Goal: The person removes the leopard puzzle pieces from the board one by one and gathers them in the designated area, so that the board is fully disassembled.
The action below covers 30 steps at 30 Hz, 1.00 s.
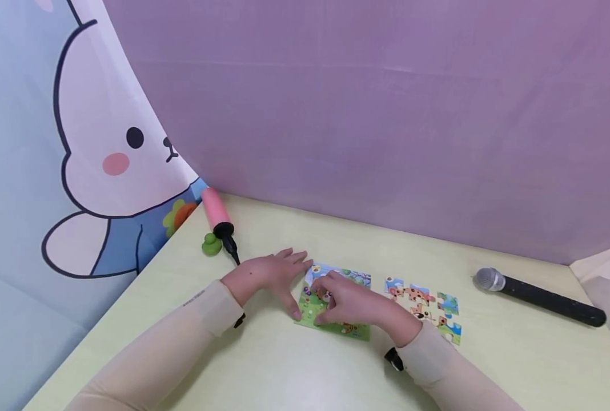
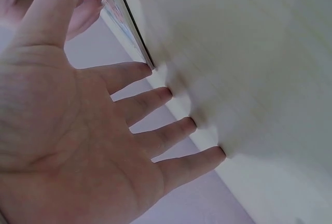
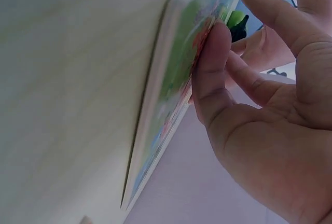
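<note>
A picture puzzle board [image 1: 357, 332] with a green and blue cartoon scene lies flat on the table. My left hand [image 1: 271, 278] is at its left side, fingers spread and straight. In the left wrist view the index fingertip meets the board's corner, while the other fingertips [image 2: 220, 152] rest on the tabletop. Over the board, my right hand [image 1: 353, 302] has bent fingers, with the thumb apart from them. Its fingertips [image 3: 218, 32] touch the printed surface, and no loose piece shows between them. Part of the picture is hidden beneath this hand.
Just right of the board lies a group of joined puzzle pieces [image 1: 420, 297], partly behind the right forearm. A black microphone [image 1: 546, 299] lies farther right. At the back left are a pink and black hand pump [image 1: 216, 211] and a small green duck [image 1: 211, 245].
</note>
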{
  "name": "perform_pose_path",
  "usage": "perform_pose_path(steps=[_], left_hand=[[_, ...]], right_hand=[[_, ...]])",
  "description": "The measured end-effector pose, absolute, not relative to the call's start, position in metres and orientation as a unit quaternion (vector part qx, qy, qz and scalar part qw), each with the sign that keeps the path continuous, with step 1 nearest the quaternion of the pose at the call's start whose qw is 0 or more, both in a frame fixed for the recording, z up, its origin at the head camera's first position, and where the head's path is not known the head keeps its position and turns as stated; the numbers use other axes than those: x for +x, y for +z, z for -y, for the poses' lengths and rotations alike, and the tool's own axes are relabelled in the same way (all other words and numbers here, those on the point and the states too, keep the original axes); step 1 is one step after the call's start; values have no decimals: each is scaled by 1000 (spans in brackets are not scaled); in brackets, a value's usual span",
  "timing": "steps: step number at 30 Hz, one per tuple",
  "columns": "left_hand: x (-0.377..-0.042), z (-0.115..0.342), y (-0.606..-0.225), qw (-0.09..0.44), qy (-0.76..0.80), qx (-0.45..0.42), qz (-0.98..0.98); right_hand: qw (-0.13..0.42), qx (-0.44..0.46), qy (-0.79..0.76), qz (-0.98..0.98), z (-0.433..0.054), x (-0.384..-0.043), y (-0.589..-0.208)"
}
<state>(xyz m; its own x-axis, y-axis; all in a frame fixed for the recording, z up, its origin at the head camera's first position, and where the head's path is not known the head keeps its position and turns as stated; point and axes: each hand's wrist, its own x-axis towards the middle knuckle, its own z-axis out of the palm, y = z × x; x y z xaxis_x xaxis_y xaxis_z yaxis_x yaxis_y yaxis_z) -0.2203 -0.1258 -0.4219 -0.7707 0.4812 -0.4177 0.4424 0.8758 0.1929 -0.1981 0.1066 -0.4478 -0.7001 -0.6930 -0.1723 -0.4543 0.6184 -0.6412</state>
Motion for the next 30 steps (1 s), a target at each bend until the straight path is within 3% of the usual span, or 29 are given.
perform_pose_path(steps=[30], left_hand=[[-222,121,-423,235,32,240,-941]], right_hand=[[246,-300,-308,-869,-98,-199,-447]])
